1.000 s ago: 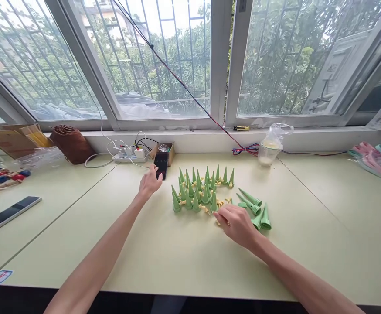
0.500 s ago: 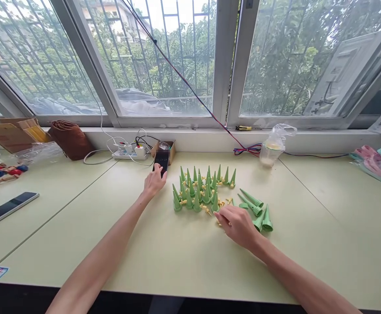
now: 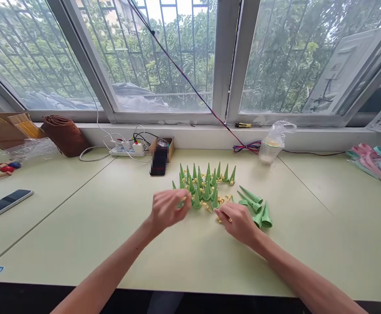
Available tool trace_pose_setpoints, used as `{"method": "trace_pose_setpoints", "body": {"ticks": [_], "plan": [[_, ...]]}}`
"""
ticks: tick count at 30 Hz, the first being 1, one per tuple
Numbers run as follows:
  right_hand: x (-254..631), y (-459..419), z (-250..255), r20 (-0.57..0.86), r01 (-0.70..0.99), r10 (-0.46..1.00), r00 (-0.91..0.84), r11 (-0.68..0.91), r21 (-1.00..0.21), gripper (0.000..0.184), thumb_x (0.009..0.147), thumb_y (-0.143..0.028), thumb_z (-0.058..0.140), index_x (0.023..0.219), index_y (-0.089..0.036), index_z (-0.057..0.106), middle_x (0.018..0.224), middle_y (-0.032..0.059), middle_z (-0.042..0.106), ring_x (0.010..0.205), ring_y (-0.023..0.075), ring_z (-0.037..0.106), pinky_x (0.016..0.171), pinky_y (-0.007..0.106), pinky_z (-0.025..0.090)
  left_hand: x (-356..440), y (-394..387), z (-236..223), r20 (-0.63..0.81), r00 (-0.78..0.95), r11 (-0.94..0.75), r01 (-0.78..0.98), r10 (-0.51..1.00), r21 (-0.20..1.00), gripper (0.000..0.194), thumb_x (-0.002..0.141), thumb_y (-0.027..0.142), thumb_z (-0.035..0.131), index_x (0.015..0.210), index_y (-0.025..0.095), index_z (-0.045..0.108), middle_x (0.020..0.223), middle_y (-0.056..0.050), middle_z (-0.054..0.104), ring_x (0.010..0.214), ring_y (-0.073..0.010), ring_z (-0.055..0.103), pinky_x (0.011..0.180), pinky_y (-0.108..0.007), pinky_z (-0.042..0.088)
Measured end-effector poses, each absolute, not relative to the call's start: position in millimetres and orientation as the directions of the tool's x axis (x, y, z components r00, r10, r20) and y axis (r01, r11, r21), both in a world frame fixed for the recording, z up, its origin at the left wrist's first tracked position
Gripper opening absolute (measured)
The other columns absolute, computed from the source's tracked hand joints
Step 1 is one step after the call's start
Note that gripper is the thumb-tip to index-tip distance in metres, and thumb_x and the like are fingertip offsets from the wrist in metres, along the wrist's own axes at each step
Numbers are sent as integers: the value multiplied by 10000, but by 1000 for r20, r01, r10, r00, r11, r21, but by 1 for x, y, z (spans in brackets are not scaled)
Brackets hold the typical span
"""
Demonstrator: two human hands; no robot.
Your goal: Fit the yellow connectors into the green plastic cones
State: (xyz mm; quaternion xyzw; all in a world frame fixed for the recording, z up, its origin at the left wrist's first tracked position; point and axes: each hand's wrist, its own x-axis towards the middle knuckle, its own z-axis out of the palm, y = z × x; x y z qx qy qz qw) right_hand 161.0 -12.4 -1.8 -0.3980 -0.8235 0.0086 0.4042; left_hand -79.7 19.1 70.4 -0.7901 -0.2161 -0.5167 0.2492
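Several green pointed cones [image 3: 206, 192] stand upright in rows on the table, with small yellow nozzle-like pieces [image 3: 221, 200] among them. My left hand [image 3: 170, 210] hovers at the front left of the rows, fingers curled in and nothing visible in them; it hides some cones. Beside the front right cone, my right hand [image 3: 238, 220] is closed in a pinch. What its fingertips hold, if anything, is too small to make out. More yellow bits lie under and beside these fingers. To the right, loose green cones [image 3: 267, 216] lie or stand near a small green piece [image 3: 243, 202].
Behind the cones, a black phone [image 3: 158, 162] leans against a small cardboard box [image 3: 170, 149]. A power strip [image 3: 128, 151] with cables sits to its left, and a bagged plastic cup [image 3: 270, 147] stands at the back right. Another phone [image 3: 5, 205] lies far left.
My left hand has left the black phone and moved toward me and right, to the front of the cones. My right hand has stayed nearly in place. The view has shifted slightly.
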Motion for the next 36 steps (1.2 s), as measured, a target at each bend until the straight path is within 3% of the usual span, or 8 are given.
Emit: {"method": "trace_pose_setpoints", "body": {"ticks": [5, 7, 11, 15, 24, 27, 31, 36], "plan": [[162, -13, 0, 654, 649, 665, -361, 683, -336, 392, 1019, -243, 440, 631, -190, 441, 569, -24, 454, 529, 110, 354, 566, 250, 269, -40, -6, 39, 779, 626, -907, 334, 8, -258, 58, 832, 167, 611, 791, 181, 572, 510, 56, 550, 397, -90, 476, 403, -260, 314], [163, -14, 1, 650, 654, 671, -358, 677, -339, 394, 1020, -242, 438, 629, -191, 440, 565, -24, 455, 526, 110, 357, 562, 251, 268, -32, -14, 24, 763, 638, -927, 339, 102, -160, 139, 856, 170, 572, 720, 192, 557, 473, 59, 504, 378, -83, 431, 397, -269, 281], [163, -16, 4, 634, 655, 690, -350, 664, -361, 394, 1017, -241, 442, 627, -192, 448, 567, -21, 467, 527, 110, 368, 559, 252, 276, -30, -23, 7, 662, 605, -879, 440, 442, 185, 265, 884, 151, 502, 623, 197, 505, 439, 57, 450, 368, -77, 389, 406, -266, 269], [164, -16, 3, 627, 651, 701, -339, 656, -382, 396, 1014, -244, 445, 621, -195, 435, 562, -25, 442, 524, 110, 351, 554, 252, 283, -38, -16, 9, 609, 589, -837, 475, 532, 271, 238, 905, 179, 525, 669, 190, 559, 449, 55, 477, 382, -77, 407, 431, -248, 290], [169, -11, 7, 618, 644, 746, -248, 604, -470, 405, 1018, -290, 448, 624, -197, 441, 552, -29, 419, 519, 110, 357, 550, 245, 310, -45, -3, 18, 784, 367, -747, 641, 501, 177, 200, 900, 226, 586, 716, 171, 639, 462, 43, 581, 373, -73, 477, 436, -218, 315], [170, -11, 8, 623, 640, 746, -238, 602, -477, 413, 1021, -299, 439, 621, -197, 444, 548, -28, 428, 518, 110, 365, 549, 243, 317, -49, -3, 14, 735, 402, -716, 679, 547, 161, 218, 886, 263, 606, 692, 171, 647, 444, 36, 579, 364, -85, 482, 431, -231, 298], [169, -11, 9, 614, 650, 751, -244, 596, -471, 418, 1023, -301, 429, 617, -200, 437, 549, -25, 439, 513, 111, 367, 544, 245, 317, -52, -1, 10, 603, 491, -697, 700, 628, 156, 187, 907, 297, 579, 914, 174, 719, 481, 17, 624, 384, -116, 530, 448, -245, 306], [170, -11, 12, 621, 676, 746, -239, 587, -446, 415, 1022, -289, 421, 616, -204, 418, 549, -29, 418, 508, 112, 360, 540, 241, 312, -49, -2, 11, 447, 594, -710, 688, 669, 149, 215, 934, 248, 519, 1009, 195, 714, 549, -7, 674, 459, -152, 617, 466, -239, 330]]}}
